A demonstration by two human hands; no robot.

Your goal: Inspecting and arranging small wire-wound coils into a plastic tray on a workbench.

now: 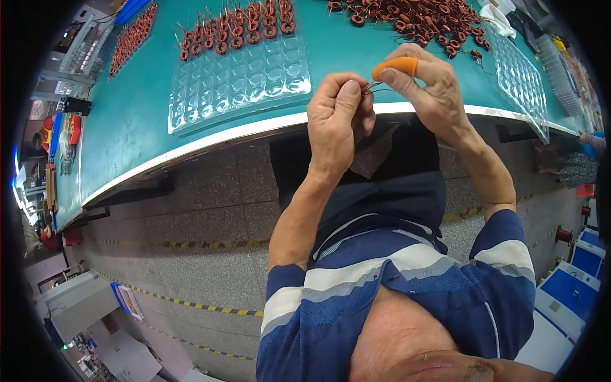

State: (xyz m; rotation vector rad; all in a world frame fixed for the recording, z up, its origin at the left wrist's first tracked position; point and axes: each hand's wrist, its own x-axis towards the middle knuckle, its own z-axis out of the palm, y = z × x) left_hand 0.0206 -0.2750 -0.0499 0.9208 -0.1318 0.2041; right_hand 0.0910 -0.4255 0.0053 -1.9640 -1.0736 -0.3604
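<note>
My left hand (336, 114) is closed, thumb against fingers, over the table's front edge. It grips a copper-wire ring coil that is mostly hidden by the fingers. Thin wire leads (377, 84) stick out of it towards the right. My right hand (433, 89), with an orange finger cot (398, 66) on one finger, pinches at these leads. Left of my hands lies a clear plastic tray (238, 92) with round pockets. Its far rows hold reddish-brown ring coils (237, 39) with wire ends standing up; its near pockets hold none.
A heap of loose coils (414, 22) lies beyond my right hand on the green table (127, 127). Another clear tray (519, 79) sits at the right, overhanging the edge. More coils (132, 41) stand in rows at the far left, near tools with coloured handles (73, 130).
</note>
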